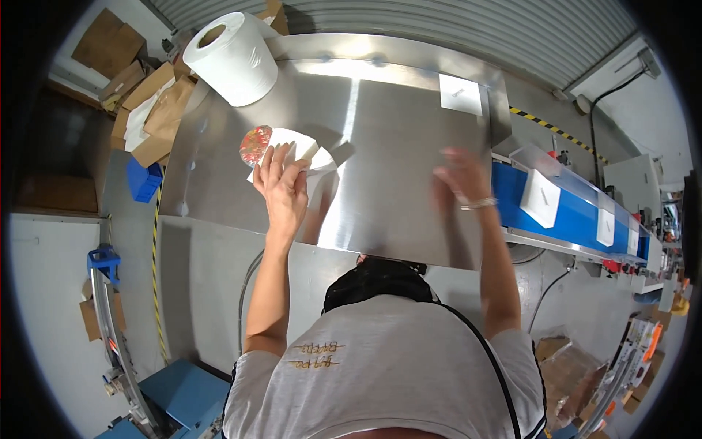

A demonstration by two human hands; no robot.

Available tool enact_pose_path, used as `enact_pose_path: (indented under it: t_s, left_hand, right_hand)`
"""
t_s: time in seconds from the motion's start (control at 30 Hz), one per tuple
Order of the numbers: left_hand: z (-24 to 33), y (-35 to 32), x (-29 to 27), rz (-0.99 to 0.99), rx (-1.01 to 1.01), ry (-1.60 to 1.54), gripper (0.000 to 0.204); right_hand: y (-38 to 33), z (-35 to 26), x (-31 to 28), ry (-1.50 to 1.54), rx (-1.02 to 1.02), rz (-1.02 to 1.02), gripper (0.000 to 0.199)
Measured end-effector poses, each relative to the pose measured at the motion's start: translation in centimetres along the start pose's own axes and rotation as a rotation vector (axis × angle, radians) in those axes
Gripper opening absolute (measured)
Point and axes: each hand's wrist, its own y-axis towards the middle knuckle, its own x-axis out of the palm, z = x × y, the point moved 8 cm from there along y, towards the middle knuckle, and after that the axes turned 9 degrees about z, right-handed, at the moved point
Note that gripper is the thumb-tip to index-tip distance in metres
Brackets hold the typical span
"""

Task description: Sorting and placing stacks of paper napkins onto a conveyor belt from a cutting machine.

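Note:
My left hand (281, 192) rests on a fanned group of white flat packets (292, 140) on the steel table (395, 139). Its fingers are stretched and a little apart, and they cover part of the packets. A round red patterned piece (255, 145) lies against the left end of the group. Smeared by motion, my right hand (464, 179) is over the right side of the table, near the conveyor's end. Its fingers are too blurred to read. At the table's far right corner lies a single white square packet (461, 94) with small dark print.
A large white roll (238, 66) stands at the table's far left corner. To the right, a blue conveyor belt (510, 189) carries several white packets (540, 199). Open cardboard boxes (157, 117) and a blue bin (142, 180) are off the left side.

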Motion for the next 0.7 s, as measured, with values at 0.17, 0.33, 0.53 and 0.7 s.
enact_pose_path:
  t_s: [0.17,0.33,0.53,0.7]
  left_hand:
    - [0.7,0.3,0.2,-0.033,0.07,-0.015,0.021]
    - [0.2,1.3,0.0,-0.116,0.017,0.06,0.07]
    - [-4.0,1.8,0.3,-0.215,-0.29,-0.066,0.06]
    - [0.4,0.3,1.8,-0.135,-0.218,-0.066,0.049]
  right_hand:
    - [3.6,-13.0,11.7,0.597,-0.041,-0.318,0.047]
    - [5.1,-13.7,14.0,0.529,-0.206,-0.282,0.039]
    - [1.1,-3.6,10.2,0.721,0.512,-0.237,0.04]
    - [-4.2,6.1,2.6,0.423,0.622,-0.115,0.035]
